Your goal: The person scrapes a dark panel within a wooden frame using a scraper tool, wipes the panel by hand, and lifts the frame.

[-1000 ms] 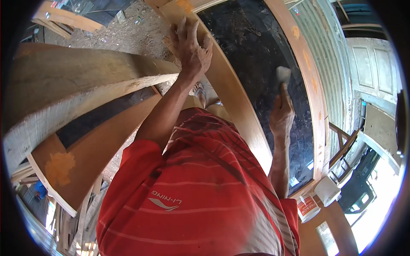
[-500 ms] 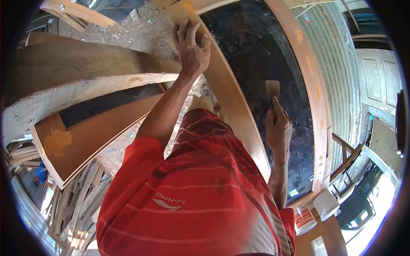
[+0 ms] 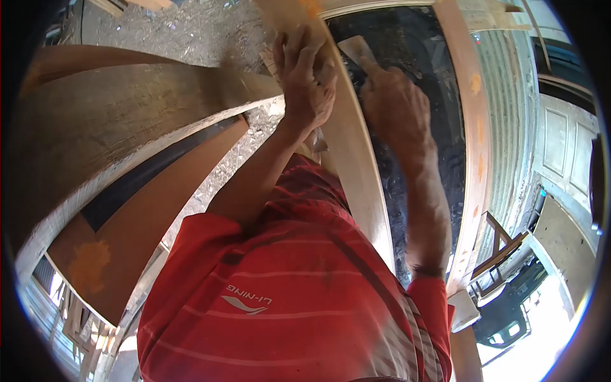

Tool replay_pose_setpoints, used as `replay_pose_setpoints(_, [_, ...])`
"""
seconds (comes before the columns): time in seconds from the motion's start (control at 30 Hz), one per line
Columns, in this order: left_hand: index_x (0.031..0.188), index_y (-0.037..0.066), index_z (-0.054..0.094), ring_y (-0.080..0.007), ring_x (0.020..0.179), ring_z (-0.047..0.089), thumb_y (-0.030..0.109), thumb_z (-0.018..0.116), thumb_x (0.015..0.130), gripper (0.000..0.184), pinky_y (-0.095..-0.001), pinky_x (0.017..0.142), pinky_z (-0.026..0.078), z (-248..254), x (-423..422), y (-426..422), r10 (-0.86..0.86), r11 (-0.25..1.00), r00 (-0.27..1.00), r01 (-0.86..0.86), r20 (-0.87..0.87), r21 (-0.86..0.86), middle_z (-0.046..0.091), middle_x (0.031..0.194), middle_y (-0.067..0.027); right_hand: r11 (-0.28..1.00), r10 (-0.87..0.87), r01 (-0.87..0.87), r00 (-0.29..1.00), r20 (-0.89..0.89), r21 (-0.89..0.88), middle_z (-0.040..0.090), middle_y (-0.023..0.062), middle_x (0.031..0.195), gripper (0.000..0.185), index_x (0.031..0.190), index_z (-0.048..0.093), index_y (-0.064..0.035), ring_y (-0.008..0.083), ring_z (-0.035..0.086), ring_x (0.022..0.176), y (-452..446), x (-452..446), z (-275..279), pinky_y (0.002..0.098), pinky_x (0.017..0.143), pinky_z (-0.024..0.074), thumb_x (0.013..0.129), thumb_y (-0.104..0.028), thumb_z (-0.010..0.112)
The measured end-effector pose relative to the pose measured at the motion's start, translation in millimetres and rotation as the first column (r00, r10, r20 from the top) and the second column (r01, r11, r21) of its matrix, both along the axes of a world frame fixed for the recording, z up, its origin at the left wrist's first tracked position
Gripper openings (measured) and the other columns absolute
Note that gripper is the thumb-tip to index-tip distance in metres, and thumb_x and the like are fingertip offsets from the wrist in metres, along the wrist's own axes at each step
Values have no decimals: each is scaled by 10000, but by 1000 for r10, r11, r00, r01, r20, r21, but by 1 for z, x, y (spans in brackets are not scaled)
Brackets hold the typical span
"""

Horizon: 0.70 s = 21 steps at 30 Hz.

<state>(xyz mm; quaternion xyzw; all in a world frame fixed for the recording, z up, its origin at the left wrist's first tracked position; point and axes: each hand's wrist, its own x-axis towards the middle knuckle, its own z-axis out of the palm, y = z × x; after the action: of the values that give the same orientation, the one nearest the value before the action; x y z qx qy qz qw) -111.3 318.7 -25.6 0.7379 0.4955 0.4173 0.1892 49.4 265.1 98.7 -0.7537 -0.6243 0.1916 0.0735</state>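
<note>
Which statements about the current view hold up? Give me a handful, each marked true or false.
1. The right hand holds a flat-bladed scraper. True.
2. The left hand grips a tool too. False: no tool shows in it.
3. Orange patches mark the wooden frame. True.
4. The panel inside the frame is white. False: it is dark.
5. The person wears a red shirt. True.
</note>
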Motion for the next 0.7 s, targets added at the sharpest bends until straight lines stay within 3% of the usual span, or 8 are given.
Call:
replay_pose_setpoints(0.13, [1358,65,692,-496,1506,370,72,706,960,398,-598,1254,329,7,4,2,23,1000,1000,-23,12,9,514,1599,-188,993,-41,45,999,36,-107,744,272,1051,418,1444,717,-168,477,756,963,-10,-6,7,585,855,588,1048,-225,599])
replay_pose_setpoints(0.33, [1358,80,698,-509,1517,351,57,700,968,391,-607,1258,314,10,2,0,-11,1000,1000,11,12,-11,508,1602,-200,985,40,-37,999,13,-168,742,272,1047,416,1453,708,-175,490,753,937,34,-4,19,600,836,583,1056,-210,590])
replay_pose_setpoints(0.43, [1359,86,702,-509,1523,343,64,699,983,377,-615,1263,297,11,1,4,-8,1000,1000,8,1,-11,508,1601,-205,979,39,-23,996,77,-204,745,293,1010,398,1435,708,-161,501,750,937,7,-1,29,606,823,582,1060,-198,581])
replay_pose_setpoints(0.53, [1362,86,707,-509,1522,343,76,704,994,368,-625,1264,287,14,0,-3,-5,999,1000,5,-3,-37,509,1596,-210,981,-14,30,997,80,-194,745,310,1021,394,1437,702,-168,502,750,943,-1,-9,27,614,824,584,1064,-199,576])
replay_pose_setpoints(0.7, [1376,91,717,-512,1501,360,72,688,1014,364,-626,1253,307,14,-4,-2,-49,998,999,49,-5,-35,512,1589,-212,987,103,-88,989,107,-131,741,290,941,459,1522,630,-174,494,758,862,38,-4,10,615,793,598,1067,-194,568])
